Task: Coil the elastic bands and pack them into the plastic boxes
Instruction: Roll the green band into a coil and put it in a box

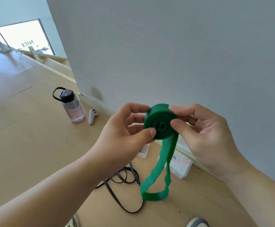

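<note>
A green elastic band (160, 122) is partly wound into a tight coil held up in front of the wall. Its loose end hangs down in a loop toward the floor. My left hand (125, 133) pinches the coil from the left, thumb on its face. My right hand (203, 130) grips it from the right, thumb on the face and fingers behind. A black elastic band (117, 190) lies loose on the wooden floor below. A white box (181, 164) lies by the wall behind the hanging loop, and another white box (144, 152) shows partly behind my left hand.
A clear water bottle (72, 107) with a black lid stands on the floor at the left, with a white controller (92, 116) beside it. The grey wall (166, 54) fills the back. Shoe tips (197, 222) show at the bottom edge.
</note>
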